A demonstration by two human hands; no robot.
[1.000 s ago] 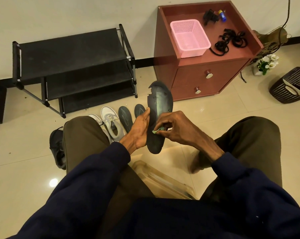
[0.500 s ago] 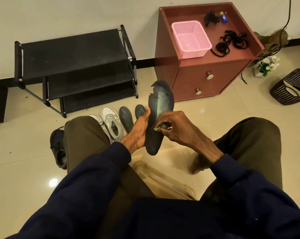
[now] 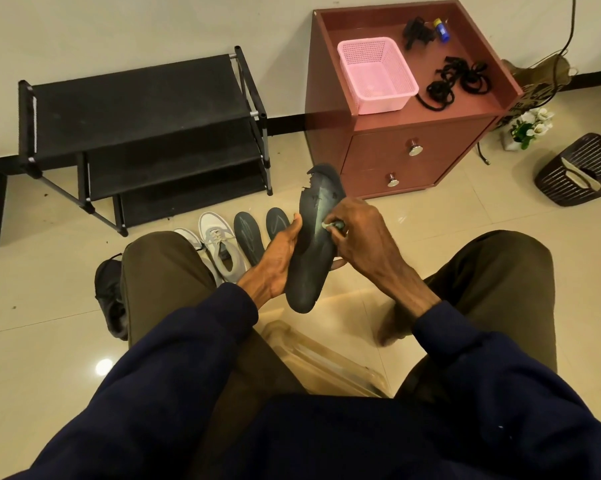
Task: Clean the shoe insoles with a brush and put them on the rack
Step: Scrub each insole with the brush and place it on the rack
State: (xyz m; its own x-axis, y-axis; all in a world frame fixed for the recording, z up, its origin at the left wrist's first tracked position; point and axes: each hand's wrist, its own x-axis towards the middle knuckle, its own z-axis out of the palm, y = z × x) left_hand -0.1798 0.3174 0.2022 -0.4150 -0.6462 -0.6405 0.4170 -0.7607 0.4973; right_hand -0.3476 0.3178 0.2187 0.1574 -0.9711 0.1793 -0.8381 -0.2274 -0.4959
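Note:
My left hand (image 3: 278, 254) grips a dark, worn insole (image 3: 313, 251) along its left edge, holding it upright between my knees; its top end is torn. My right hand (image 3: 358, 233) holds a small pale green brush (image 3: 328, 224) pressed against the insole's upper middle. Most of the brush is hidden in my fingers. Two more dark insoles (image 3: 249, 235) lie on the floor beyond my left hand. The black three-tier shoe rack (image 3: 136, 109) stands against the wall at the back left, its shelves bare.
A pair of white-grey sneakers (image 3: 219, 244) lies left of the floor insoles, a black shoe (image 3: 107, 292) by my left knee. A red-brown cabinet (image 3: 423, 147) at the back right carries a pink basket (image 3: 378, 76) and black laces. A dark basket (image 3: 579, 171) sits far right.
My right hand with the brush has slid up the insole from its lower middle toward the upper part. My left hand keeps the same grip.

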